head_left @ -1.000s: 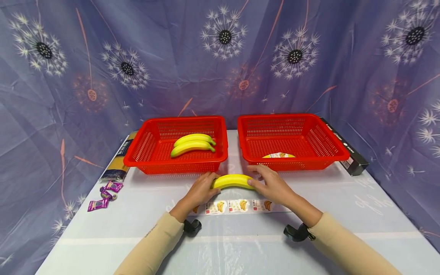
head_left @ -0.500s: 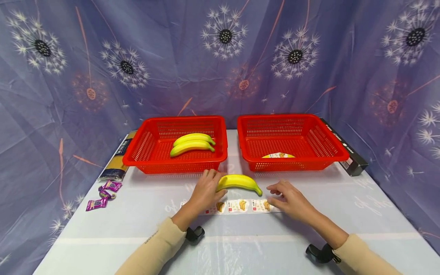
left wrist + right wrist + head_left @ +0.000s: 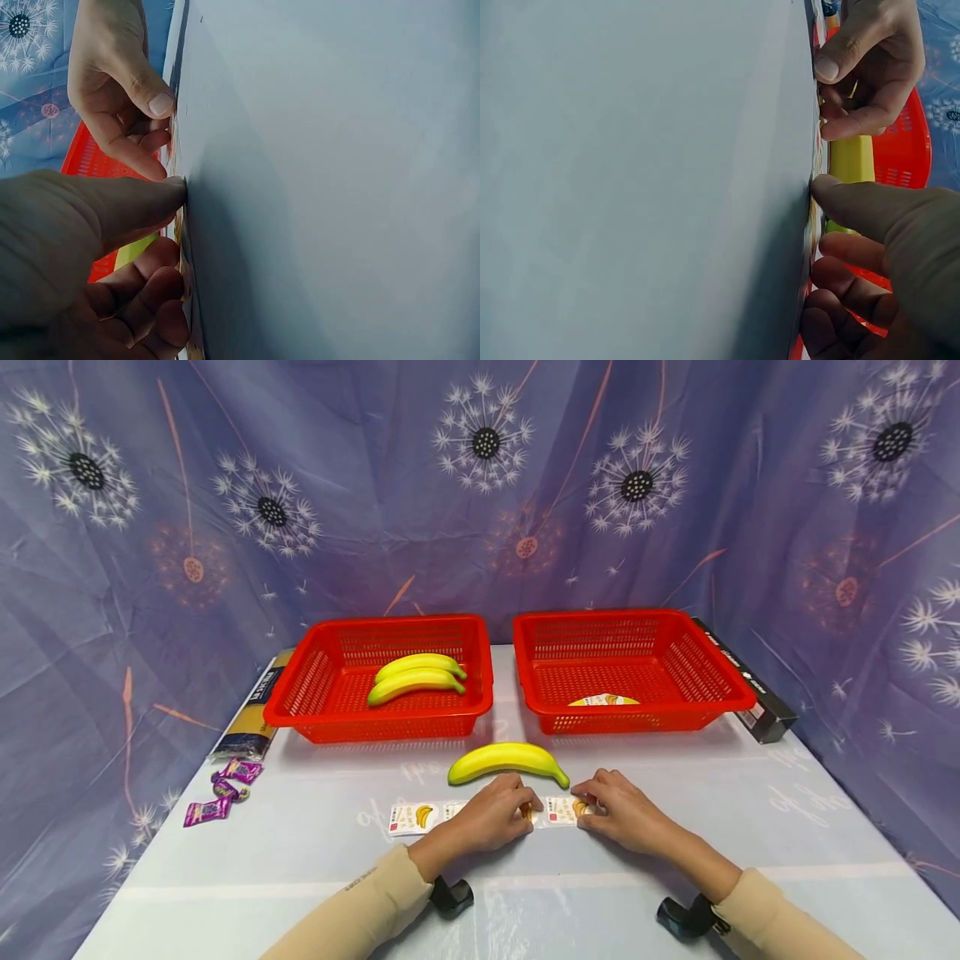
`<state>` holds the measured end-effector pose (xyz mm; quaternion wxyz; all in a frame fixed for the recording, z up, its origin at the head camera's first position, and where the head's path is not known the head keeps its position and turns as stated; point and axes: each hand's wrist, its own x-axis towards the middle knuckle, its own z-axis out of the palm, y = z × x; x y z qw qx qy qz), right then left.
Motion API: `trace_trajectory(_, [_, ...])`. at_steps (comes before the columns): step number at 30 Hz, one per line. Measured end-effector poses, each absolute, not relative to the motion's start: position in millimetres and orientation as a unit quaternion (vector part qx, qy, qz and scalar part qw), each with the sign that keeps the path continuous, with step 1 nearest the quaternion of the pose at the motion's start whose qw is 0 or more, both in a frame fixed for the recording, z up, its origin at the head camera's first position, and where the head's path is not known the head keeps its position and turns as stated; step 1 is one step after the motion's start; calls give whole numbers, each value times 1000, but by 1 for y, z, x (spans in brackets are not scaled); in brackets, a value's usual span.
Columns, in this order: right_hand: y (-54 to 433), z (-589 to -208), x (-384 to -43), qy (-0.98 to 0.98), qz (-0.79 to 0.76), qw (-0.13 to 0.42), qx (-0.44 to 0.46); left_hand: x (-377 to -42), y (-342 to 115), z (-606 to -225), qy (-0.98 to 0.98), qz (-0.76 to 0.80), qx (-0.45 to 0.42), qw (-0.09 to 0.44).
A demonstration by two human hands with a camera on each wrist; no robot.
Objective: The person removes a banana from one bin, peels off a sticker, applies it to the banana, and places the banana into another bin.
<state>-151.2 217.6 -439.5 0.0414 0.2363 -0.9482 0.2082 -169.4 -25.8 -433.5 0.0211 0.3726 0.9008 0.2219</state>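
Sticker strip (image 3: 557, 810) under left grip (image 3: 495, 814) and right grip (image 3: 624, 810) (pinched or touched, cannot tell); banana (image 3: 510, 759) just beyond.

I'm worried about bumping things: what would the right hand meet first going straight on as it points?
The right hand would likely meet the banana on the table, at its stem end; depth is unclear.

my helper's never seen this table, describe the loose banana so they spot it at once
At the back of the white table stand two red baskets. Look in front of the gap between them, just beyond the strip of stickers, for a yellow banana. It is the only banana on the tabletop; two similar ones lie in the left basket.
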Motion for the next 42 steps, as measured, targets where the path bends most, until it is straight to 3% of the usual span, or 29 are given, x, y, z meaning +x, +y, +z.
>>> trace_trajectory(19, [216,-443,-147,-955,156,69,242,-166,-22,-437,912,208,352,31])
trace_trajectory(33, [212,-445,-152,-945,228,79,220,-168,-22,-433,911,211,353,33])
trace_trajectory(42, [216,-451,-145,-921,268,135,248,-167,-23,-433,911,210,353,31])
